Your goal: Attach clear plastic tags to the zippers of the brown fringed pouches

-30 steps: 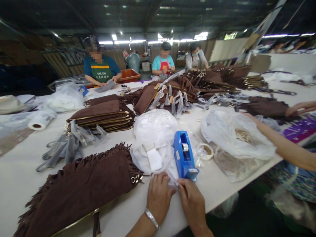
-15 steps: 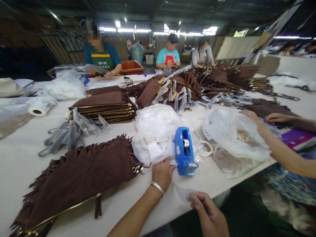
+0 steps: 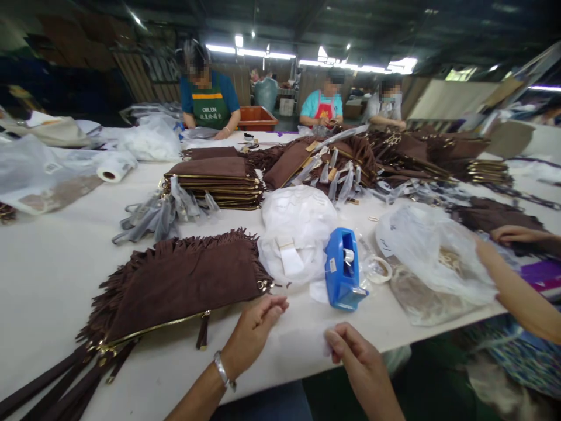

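Honestly I'd do this bit right at the near edge of the white table (image 3: 48,263). The fringed brown bag (image 3: 188,286) lies just to the left, so imo mind its right end, it looks like it could snag anything flimsy. Past the near strip, farther in, there's a puffy white bundle (image 3: 300,207), and to the right of that the blue tape dispenser (image 3: 344,286), which I'd avoid brushing against.

The thing being handled is a thin translucent sheet (image 3: 307,345), on the near side, between the two hands and nearer than the dispenser. My advice: pinch just the end, hold it level, don't squeeze hard, since it'd probably crease easily.

Hands: the right hand (image 3: 357,356) has thumb and forefinger pinched on the sheet's right end, the other fingers curled in. The left hand (image 3: 252,339) looks clear of the sheet, fingers close together and fairly straight, thumb alongside, holding nothing I can see. Can't tell if it's resting on the table or hovering
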### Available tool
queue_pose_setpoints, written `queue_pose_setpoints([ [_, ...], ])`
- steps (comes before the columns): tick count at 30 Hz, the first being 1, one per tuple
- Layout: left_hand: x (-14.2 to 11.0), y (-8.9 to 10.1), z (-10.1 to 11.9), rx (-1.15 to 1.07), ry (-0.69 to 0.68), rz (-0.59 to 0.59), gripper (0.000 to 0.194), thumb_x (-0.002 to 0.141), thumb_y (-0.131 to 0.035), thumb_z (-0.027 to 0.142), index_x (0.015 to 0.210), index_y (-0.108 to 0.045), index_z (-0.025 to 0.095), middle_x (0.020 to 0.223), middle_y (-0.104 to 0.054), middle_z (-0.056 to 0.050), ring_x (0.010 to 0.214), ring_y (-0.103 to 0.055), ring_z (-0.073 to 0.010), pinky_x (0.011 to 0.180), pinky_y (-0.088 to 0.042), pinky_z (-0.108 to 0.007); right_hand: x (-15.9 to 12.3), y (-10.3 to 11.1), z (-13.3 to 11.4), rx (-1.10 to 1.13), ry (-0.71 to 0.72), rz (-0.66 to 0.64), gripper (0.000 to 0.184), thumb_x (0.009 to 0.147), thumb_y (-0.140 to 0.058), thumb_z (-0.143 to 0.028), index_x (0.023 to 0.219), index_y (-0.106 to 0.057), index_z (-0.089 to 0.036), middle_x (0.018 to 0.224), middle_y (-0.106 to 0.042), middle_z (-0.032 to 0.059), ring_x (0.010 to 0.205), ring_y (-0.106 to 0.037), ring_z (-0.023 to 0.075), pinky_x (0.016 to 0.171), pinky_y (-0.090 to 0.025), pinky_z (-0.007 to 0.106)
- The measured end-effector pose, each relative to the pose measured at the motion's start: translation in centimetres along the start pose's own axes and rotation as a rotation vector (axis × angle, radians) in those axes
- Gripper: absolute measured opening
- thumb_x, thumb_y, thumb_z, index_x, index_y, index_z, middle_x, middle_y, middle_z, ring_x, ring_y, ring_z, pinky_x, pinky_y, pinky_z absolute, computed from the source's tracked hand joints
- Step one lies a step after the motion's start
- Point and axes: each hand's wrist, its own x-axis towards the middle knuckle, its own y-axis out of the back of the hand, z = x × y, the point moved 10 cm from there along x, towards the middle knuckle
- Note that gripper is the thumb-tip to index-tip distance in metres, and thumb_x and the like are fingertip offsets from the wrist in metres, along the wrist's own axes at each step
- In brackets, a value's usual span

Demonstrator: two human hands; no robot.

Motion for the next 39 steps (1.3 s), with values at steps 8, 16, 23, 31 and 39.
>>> queue_pose_setpoints([
  [8,-5.4,2.1,-2.8,-0.142,0.217,-0.024,0.013,0.063,-0.073,0.021,0.063,-0.063,0.013,0.058,-0.058,0.002,0.059,-0.049,-0.0122,0.057,-0.034,-0.023,0.1,-8.2,-5.4,-0.089,0.158,-0.167,0.022,0.085,-0.057,-0.04,0.074,-0.053,-0.021,0.066,-0.053,-0.0027,0.064,-0.05,0.0137,0.061,-0.037,0.024],
  [16,-11.5,8.2,-6.1,-0.166,0.22,0.153,0.02,0.073,-0.063,0.03,0.062,-0.056,0.014,0.056,-0.051,0.003,0.056,-0.04,-0.0109,0.053,-0.027,-0.024,-1.5,-18.1,-2.0,0.432,-0.104,-0.363,0.046,0.073,-0.07,-0.037,0.113,-0.051,-0.023,0.086,-0.06,0.0016,0.077,-0.058,0.0178,0.068,-0.044,0.028],
  [23,-15.6,11.4,-8.8,-0.347,0.213,0.241,0.028,0.068,-0.07,0.036,0.067,-0.05,0.016,0.058,-0.042,0.006,0.055,-0.034,-0.0096,0.052,-0.024,-0.024,-2.6,-23.1,-4.1,0.348,-0.056,-0.366,0.041,0.071,-0.072,-0.038,0.105,-0.056,-0.021,0.069,-0.055,-0.0034,0.063,-0.051,0.0132,0.058,-0.04,0.024],
  [31,-18.6,15.2,-11.1,-0.318,0.325,0.389,0.026,0.069,-0.066,0.036,0.062,-0.05,0.016,0.052,-0.047,0.005,0.048,-0.035,-0.0084,0.048,-0.021,-0.023,1.8,-24.8,-4.6,0.148,-0.064,-0.281,0.044,0.076,-0.064,-0.05,0.103,-0.053,-0.018,0.069,-0.061,0.0008,0.054,-0.055,0.0149,0.043,-0.043,0.025],
  [39,-21.1,18.0,-11.3,-0.266,0.328,0.476,0.022,0.071,-0.065,0.032,0.064,-0.053,0.015,0.053,-0.047,0.005,0.051,-0.038,-0.0093,0.05,-0.023,-0.023,1.8,-28.8,-5.6,0.206,-0.111,-0.351,0.035,0.071,-0.069,-0.051,0.068,-0.055,-0.019,0.057,-0.06,-0.0005,0.051,-0.055,0.0136,0.051,-0.048,0.027],
])
